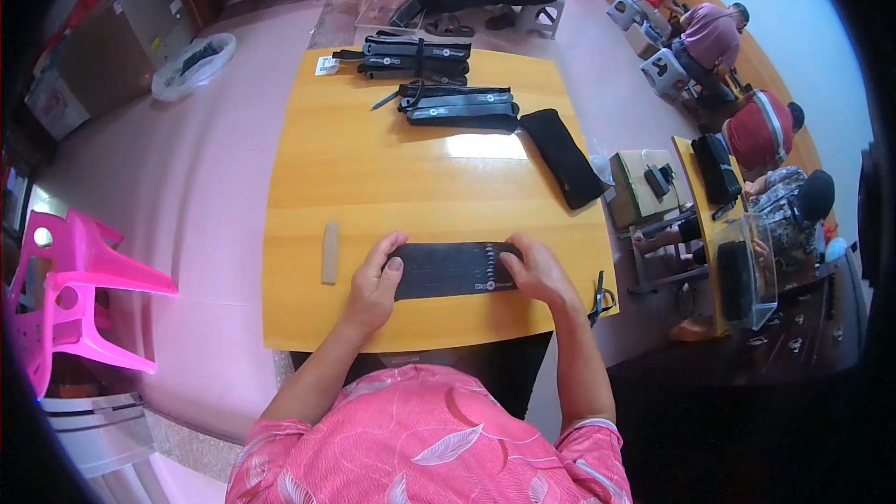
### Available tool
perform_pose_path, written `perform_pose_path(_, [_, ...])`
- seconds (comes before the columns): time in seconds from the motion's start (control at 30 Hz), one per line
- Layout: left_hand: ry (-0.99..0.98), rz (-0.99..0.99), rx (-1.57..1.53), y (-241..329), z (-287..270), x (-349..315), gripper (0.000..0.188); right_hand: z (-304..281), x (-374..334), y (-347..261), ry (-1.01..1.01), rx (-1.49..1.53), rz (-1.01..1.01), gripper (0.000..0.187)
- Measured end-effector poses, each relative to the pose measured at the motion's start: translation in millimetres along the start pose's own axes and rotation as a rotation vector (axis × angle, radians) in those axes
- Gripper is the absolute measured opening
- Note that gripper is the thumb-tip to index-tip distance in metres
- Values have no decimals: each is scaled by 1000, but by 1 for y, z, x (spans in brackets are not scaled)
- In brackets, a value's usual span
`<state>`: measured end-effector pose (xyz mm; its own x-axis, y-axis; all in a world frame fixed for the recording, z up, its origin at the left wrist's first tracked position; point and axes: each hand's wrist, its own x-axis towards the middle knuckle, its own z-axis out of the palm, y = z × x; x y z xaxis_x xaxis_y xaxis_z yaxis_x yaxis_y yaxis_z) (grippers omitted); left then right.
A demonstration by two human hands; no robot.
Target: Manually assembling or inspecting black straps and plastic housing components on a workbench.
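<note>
We are pinching a dark band (439, 271) by its ends — left hand (375, 285) and right hand (541, 273) pressing thumbs over it — and holding it at the near side of the table (373, 191), a tan strip (329, 254) lying left, scissors (600, 299) right.

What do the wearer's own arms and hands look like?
Left hand and right hand are bare, no gloves. Forearms uncovered; no watch, bracelet or cable visible. Short pink fabric sleeves with pale leaf print; pale edging shows on the right one. Rings: too small to tell.
</note>
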<state>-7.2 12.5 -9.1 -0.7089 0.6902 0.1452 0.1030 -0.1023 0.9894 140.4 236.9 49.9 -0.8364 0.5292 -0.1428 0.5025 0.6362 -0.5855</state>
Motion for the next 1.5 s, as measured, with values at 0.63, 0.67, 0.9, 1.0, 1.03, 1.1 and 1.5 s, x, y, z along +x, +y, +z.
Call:
perform_pose_path(0.63, [187,-186,-1113,-37,-32,-3,58,-86,-72,-182,725,200,-456,14])
perform_pose_path(0.67, [184,-184,-1114,-23,-29,2,58,-97,-66,-177,787,192,-487,12])
perform_pose_path(0.9, [-63,-190,-1435,57,-38,9,58,-8,-42,-76,428,750,-138,11])
perform_pose_path(1.0, [-24,-272,-1185,41,-50,14,49,23,-46,-46,377,873,25,11])
perform_pose_path(1.03, [31,-286,-1078,35,-48,15,42,25,-49,-43,370,879,25,11])
perform_pose_path(1.1, [55,-337,-979,27,-47,15,37,26,-52,-39,298,1000,67,10])
perform_pose_path(1.5, [185,-404,-674,41,-8,13,27,2,-60,-86,197,-476,-397,76])
